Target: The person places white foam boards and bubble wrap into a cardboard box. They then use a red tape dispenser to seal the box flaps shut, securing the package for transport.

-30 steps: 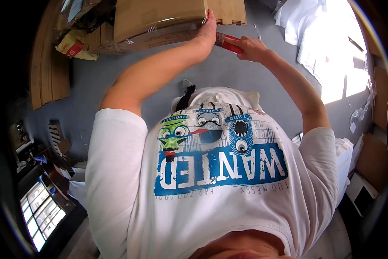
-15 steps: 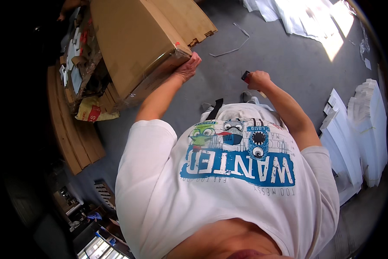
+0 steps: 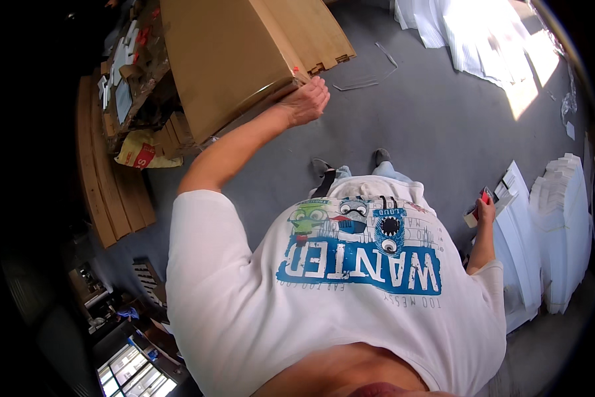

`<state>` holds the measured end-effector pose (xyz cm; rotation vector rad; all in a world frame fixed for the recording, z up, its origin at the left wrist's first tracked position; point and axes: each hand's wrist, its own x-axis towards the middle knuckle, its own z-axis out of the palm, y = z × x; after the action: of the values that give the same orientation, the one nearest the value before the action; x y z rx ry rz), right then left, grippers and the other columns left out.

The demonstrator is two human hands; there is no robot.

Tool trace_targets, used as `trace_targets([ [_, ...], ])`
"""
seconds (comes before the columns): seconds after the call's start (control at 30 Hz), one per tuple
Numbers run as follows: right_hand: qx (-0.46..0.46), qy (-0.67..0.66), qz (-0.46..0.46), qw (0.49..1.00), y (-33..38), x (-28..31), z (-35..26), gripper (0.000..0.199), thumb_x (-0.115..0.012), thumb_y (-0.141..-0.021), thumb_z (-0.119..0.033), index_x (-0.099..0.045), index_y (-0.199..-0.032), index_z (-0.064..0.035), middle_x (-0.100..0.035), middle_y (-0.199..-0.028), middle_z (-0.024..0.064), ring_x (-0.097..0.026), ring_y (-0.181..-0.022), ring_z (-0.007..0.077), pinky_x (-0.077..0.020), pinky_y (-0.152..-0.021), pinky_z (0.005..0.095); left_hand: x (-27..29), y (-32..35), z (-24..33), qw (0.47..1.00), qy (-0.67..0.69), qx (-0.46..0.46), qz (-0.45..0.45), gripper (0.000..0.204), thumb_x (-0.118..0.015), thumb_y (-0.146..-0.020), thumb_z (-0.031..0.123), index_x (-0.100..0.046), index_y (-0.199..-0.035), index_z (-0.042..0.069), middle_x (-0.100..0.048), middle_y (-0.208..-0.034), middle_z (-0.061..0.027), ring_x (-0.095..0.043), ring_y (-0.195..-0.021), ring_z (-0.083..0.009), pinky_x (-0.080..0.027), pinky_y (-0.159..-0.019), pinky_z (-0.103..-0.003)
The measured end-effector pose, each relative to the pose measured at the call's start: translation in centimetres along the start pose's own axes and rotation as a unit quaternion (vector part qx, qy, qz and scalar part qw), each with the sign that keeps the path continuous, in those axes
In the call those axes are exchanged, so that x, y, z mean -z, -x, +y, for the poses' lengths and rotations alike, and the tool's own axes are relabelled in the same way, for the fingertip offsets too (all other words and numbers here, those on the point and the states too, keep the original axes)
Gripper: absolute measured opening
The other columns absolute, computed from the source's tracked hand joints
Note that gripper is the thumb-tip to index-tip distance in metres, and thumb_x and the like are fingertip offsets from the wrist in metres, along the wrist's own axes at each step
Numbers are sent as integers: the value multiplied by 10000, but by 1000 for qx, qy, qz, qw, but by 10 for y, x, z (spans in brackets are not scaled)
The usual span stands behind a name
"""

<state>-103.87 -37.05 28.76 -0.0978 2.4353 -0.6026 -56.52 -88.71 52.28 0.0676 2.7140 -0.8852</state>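
Note:
A large brown cardboard box (image 3: 221,59) stands at the upper left, clear tape shining along its near edge. My left hand (image 3: 305,102) is closed at the box's near right corner, fingers bent and pressed together against it; the palm side is hidden. Out to the right, beside the white stacked sheets, my right hand (image 3: 486,210) is closed around what looks like a red and black tape dispenser (image 3: 473,217) with a pale tan roll. The hand covers part of it.
Flat cardboard (image 3: 310,33) lies beyond the box. Long cardboard pieces (image 3: 102,178) and a yellow-and-red sack (image 3: 138,151) are at left. White foam-like sheets (image 3: 559,231) stand at right, more white sheeting (image 3: 476,46) far right. A bent strip (image 3: 387,56) lies on the grey floor.
My right hand has swung outward to the right and lower in view, carrying the dispenser away from my front. My left hand stays at the box corner, its wrist now turned more over the edge.

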Motion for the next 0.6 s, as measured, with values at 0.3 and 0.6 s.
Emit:
trace_targets([
  [0.3,257,-104,-148,949,67,-98,-274,694,-704,-747,-207,-514,-1414,-182,-644,-1198,84,-628,-1022,169,-487,-905,295,33,66,-63,913,208,318,151,907,-595,-823,638,-331,-1484,76,-236,-1586,-84,-201,-1467,-326,-144,-1144,-624],
  [0.6,263,73,-228,935,84,-130,-262,715,-713,-725,-187,-514,-1410,-138,-641,-1169,90,-625,-1013,182,-490,-898,301,12,198,-29,830,214,487,167,1014,-598,-786,683,-278,-1492,28,-214,-1588,-119,-185,-1463,-365,-114,-1161,-587],
])
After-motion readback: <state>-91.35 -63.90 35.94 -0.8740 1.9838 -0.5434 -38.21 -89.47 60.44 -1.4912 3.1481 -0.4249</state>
